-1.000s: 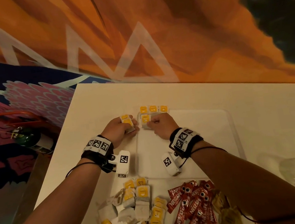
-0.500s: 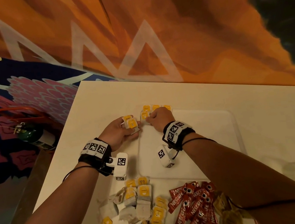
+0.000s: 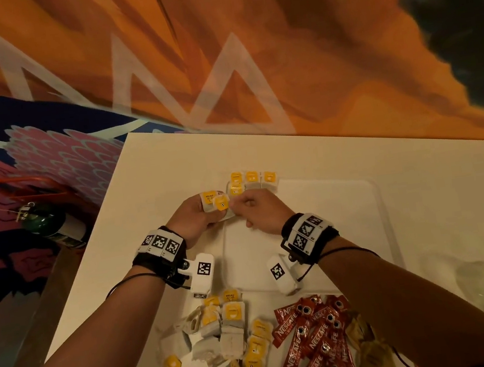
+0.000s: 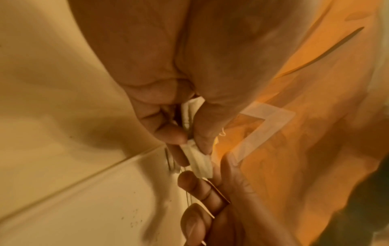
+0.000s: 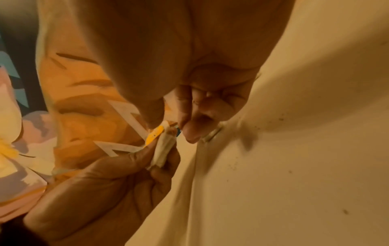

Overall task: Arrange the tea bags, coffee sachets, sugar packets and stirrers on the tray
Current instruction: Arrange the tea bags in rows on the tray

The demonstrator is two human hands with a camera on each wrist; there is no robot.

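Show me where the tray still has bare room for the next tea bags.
Most of the tray is bare: everything right of both hands and toward its near edge. Only its far-left corner is crowded, by the placed tea bags. The near table edge is packed with loose tea bags and coffee sachets.

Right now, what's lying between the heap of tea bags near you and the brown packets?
In the head view, a pile of red Nescafe sachets lies between the tea bag heap and the brown packets.

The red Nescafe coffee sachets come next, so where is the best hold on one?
Pinch the top red Nescafe coffee sachet across its narrow width near mid-length, coming from above: the sticks lie flat and overlapping, so only upper faces and long edges are free.
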